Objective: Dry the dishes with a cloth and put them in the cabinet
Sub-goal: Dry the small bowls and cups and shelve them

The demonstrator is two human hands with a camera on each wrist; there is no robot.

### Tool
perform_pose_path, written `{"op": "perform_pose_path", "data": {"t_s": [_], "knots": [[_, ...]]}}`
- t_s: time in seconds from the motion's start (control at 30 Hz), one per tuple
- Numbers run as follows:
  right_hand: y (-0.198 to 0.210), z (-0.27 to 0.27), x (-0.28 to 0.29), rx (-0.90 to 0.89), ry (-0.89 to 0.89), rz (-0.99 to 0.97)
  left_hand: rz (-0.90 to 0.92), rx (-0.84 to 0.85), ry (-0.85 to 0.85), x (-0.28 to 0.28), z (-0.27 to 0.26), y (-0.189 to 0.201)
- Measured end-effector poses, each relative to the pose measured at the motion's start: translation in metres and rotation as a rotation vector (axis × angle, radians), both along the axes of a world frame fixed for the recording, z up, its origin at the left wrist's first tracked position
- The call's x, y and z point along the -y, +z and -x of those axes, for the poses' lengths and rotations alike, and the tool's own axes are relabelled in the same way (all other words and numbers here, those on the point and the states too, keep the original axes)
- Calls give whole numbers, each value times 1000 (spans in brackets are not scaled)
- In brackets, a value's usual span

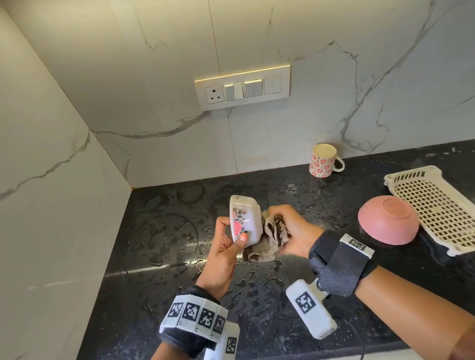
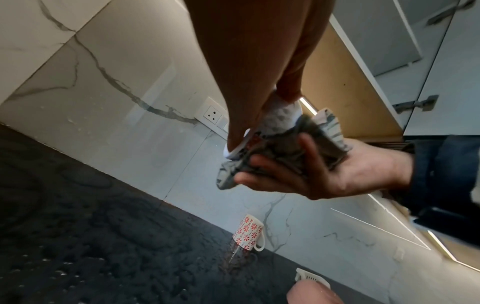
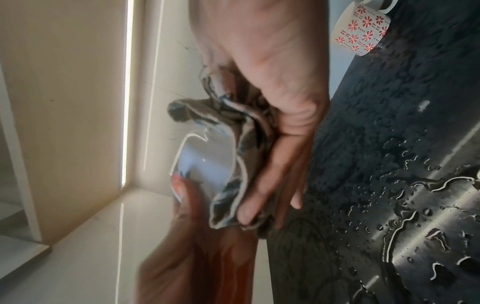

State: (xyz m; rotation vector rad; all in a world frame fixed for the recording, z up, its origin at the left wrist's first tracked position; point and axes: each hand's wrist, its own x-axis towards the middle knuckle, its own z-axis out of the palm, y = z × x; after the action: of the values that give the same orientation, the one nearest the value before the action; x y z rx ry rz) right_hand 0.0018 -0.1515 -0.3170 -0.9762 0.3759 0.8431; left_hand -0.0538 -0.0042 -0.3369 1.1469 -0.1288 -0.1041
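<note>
Both hands are working above the wet, speckled black stone countertop (image 1: 181,271), which is the largest thing in play and is holding beads and puddles of water, so it is probably worth keeping dish and cloth off it. At about three o'clock from the hands, a white perforated plastic drain tray (image 1: 446,213) is lying flat, with an upturned pink bowl (image 1: 389,224) touching its near edge; at one o'clock a white mug with red flowers (image 1: 325,160) is standing upright by the marble wall, and both look to be waiting their turn. Held on edge in mid-air, the small white square dish with a floral print (image 1: 244,219) is being gripped by the left hand (image 1: 222,253), thumb curled on its outer face. At the dish's three o'clock, the right hand (image 1: 292,232) is bunching the crumpled grey-brown patterned cloth (image 1: 269,234) against it, fingers closed round the fabric. Turning the dish while pressing cloth into its corners should serve best.
</note>
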Motion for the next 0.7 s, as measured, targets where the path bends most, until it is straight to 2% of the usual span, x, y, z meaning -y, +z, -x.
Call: {"op": "perform_pose_path", "data": {"t_s": [0.17, 0.33, 0.4, 0.43, 0.5, 0.53, 0.6, 0.7], "knots": [[3, 5, 10, -20, 72, -58, -127, 1, -48, -3, -3, -6], [19, 7, 28, 85, 97, -124, -170, -12, 23, -9, -7, -8], [25, 8, 38, 159, 52, -122, -136, -18, 57, -15, -9, -6], [23, 5, 42, 184, -40, -128, -93, -27, 74, -18, -9, -4], [14, -2, 46, 261, -240, -41, 2, -56, 79, -21, -8, -1], [12, -3, 44, 315, -274, 48, 37, -73, 68, -21, -8, 0], [8, 0, 32, 437, -256, 199, 83, -99, 43, -16, -7, 0], [-1, 13, 7, 643, -126, 377, 126, -133, 40, -6, -9, 0]]}}
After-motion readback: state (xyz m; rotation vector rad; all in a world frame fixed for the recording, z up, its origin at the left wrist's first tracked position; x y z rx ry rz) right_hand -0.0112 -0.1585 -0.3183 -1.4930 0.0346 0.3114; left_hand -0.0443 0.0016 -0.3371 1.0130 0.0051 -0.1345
